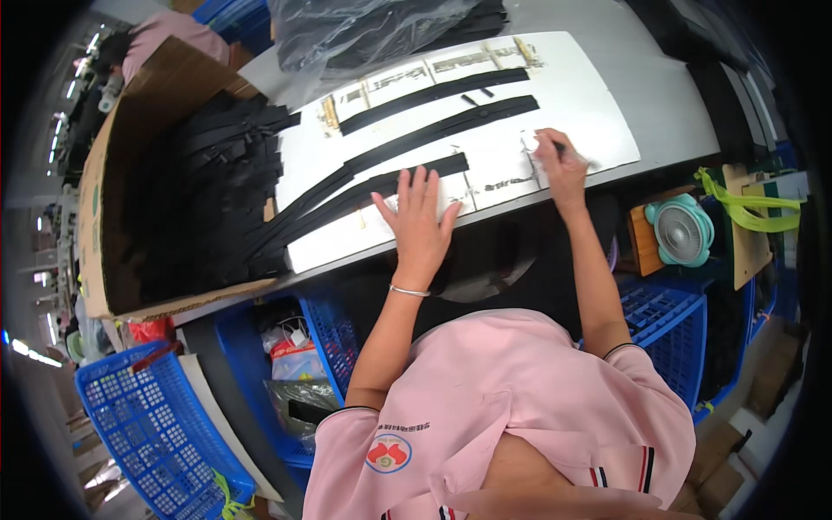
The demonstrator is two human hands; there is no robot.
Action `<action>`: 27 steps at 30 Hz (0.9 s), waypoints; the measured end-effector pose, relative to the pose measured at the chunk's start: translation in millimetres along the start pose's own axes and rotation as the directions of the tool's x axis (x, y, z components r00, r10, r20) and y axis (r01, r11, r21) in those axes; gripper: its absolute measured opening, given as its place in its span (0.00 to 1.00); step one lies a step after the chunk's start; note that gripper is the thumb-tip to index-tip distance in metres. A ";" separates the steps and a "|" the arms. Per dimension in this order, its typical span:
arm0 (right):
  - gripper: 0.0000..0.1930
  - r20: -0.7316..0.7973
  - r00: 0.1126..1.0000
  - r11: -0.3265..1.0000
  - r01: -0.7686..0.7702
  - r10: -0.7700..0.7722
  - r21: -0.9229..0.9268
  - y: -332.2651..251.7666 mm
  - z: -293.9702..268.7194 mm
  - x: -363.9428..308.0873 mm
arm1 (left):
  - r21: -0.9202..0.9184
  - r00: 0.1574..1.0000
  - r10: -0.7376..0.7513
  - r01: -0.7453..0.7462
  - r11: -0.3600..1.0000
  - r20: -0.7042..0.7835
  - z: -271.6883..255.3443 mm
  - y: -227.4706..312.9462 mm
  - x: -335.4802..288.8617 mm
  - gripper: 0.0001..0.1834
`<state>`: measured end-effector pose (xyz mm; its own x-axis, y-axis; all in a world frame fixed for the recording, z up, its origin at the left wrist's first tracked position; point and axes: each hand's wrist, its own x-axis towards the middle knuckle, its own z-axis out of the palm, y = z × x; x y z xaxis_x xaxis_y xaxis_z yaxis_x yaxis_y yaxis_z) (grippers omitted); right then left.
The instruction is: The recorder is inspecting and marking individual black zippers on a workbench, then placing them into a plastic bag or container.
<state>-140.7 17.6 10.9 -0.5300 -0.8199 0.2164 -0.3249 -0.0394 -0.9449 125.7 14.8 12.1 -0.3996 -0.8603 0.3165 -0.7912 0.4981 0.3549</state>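
Observation:
My left hand (419,224), wearing a silver bracelet, lies with fingers spread across the lowest black strip (450,164) on a white board (598,113). To its right, my right hand (565,173) is closed above the board's right part. Something small and dark may be between its fingers, too blurred to name. Two more long black strips, an upper strip (433,98) and a middle strip (442,127), lie roughly parallel farther up the board. Two short black pieces (477,94) rest between them. Dark marks and yellowish tape patches are on the board.
A cardboard box (97,230) full of black strips stands at the board's left. Clear plastic (364,35) covers black material at the back. Blue baskets (165,425) sit below the table, and a turquoise fan (683,230) is at the right. Another person (178,43) is at far left.

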 end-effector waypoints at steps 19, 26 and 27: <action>0.30 0.419 0.798 0.516 0.601 -0.433 -0.610 14.7 -74.2 -17.8 | 0.005 0.995 -0.096 0.096 0.995 0.000 -12.9 -2.6 -23.3 0.42; 0.28 0.412 0.809 0.555 0.588 -0.419 -0.589 29.7 -74.2 -19.1 | 0.005 0.986 -0.166 0.166 0.986 -0.009 -18.6 -25.6 -39.9 0.42; 0.27 0.413 0.809 0.558 0.588 -0.418 -0.586 32.0 -74.6 -18.7 | 0.033 0.987 -0.159 0.159 0.987 -0.009 -18.9 -27.8 -43.3 0.42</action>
<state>-199.6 74.3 -5.1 0.0306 -0.8828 0.4688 -0.9518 -0.1690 -0.2561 173.8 40.2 5.1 -0.2643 -0.9276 0.2639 -0.8597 0.3506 0.3714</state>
